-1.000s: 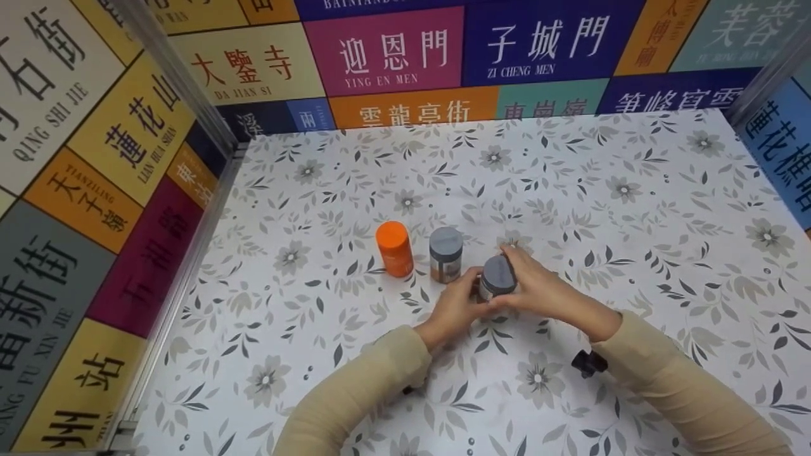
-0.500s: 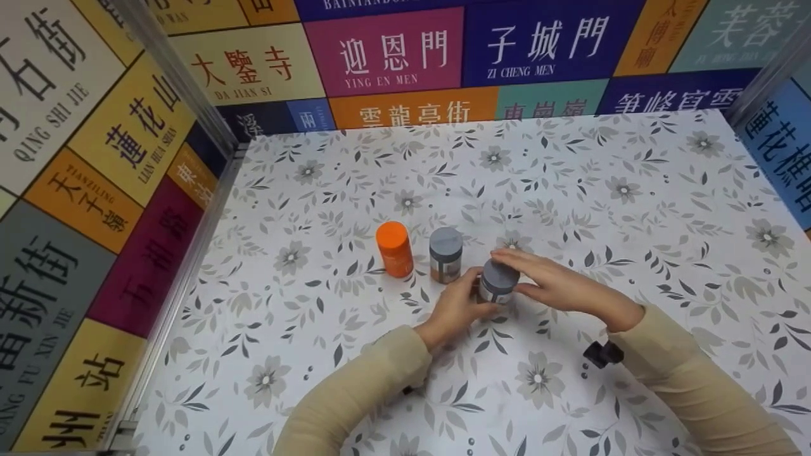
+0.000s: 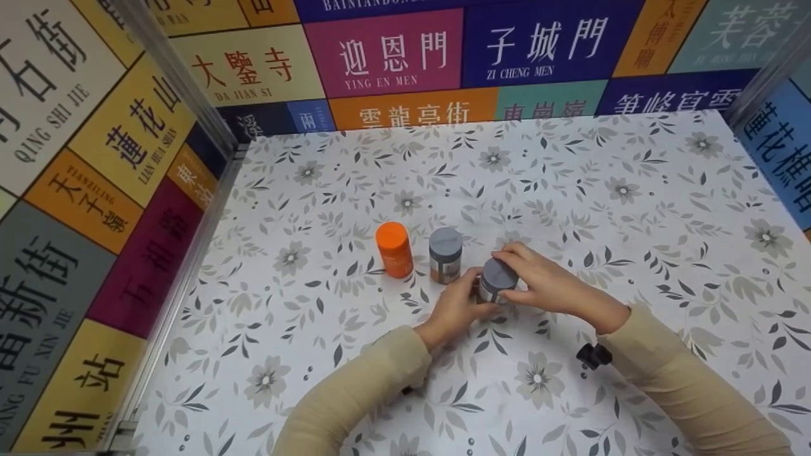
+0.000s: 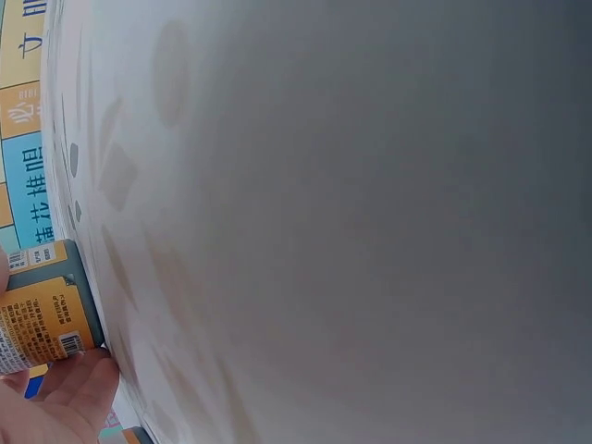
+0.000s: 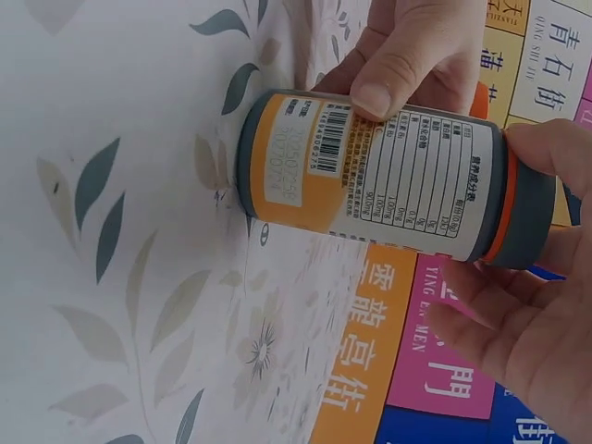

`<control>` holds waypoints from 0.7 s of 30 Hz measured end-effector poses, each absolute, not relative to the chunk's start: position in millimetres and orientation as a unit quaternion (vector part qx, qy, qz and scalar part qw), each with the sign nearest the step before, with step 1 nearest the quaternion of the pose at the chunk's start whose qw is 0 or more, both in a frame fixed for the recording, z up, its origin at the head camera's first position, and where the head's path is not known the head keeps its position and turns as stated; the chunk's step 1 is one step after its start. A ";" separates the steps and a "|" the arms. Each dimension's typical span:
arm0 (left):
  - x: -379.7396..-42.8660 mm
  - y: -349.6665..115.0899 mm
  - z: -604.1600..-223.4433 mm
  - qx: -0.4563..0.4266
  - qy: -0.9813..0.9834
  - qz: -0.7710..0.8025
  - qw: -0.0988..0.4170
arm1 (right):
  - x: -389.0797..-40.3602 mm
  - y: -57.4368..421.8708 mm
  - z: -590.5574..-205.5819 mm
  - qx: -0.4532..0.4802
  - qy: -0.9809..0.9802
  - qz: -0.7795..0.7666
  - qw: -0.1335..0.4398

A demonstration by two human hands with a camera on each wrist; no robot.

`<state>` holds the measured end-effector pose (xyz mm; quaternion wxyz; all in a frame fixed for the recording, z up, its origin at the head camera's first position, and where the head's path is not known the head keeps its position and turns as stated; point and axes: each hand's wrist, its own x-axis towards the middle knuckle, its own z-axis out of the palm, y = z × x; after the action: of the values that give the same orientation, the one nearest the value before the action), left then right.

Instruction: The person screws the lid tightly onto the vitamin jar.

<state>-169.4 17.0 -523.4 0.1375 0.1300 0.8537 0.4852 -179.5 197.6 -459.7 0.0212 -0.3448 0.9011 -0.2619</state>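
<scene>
A supplement bottle [image 5: 370, 176] with a grey lid [image 3: 499, 274] and a white and orange label stands upright on the table. My left hand [image 3: 456, 304] grips its body from the left, thumb on the near side. At the lid, my right hand [image 3: 550, 285] holds on with its thumb and fingertips on opposite sides. An orange ring [image 5: 502, 209] shows under the lid in the right wrist view. The left wrist view catches the bottle's orange label [image 4: 44, 324] at its left edge, fingers [image 4: 83, 393] of the left hand beside it.
Just left of the hands stands a similar bottle with a grey lid [image 3: 446, 253], and beyond it an orange bottle [image 3: 394, 250]. They are on a table with a floral cloth [image 3: 355, 183]. Panels with large lettering [image 3: 393, 54] rise along the back and sides.
My right hand loosened from the lid, shifted right, then came back and took hold of it again. The left hand kept its grip on the bottle. The other two bottles have not moved.
</scene>
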 end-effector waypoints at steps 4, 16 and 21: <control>-170.6 16.7 -522.6 0.125 0.853 0.485 0.144 | -181.4 195.8 -458.2 -0.348 0.908 -0.236 -0.011; -169.4 17.0 -523.3 0.141 0.866 0.464 0.124 | -178.1 191.6 -469.1 -0.318 0.909 -0.264 -0.055; -166.3 18.2 -524.7 0.140 0.865 0.466 0.124 | -171.2 188.3 -474.1 -0.285 0.909 -0.299 -0.062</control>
<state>-166.3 18.2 -524.7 0.1244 0.1397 0.8645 0.4665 -171.2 188.3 -474.1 -0.0619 -0.2847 0.9086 -0.2993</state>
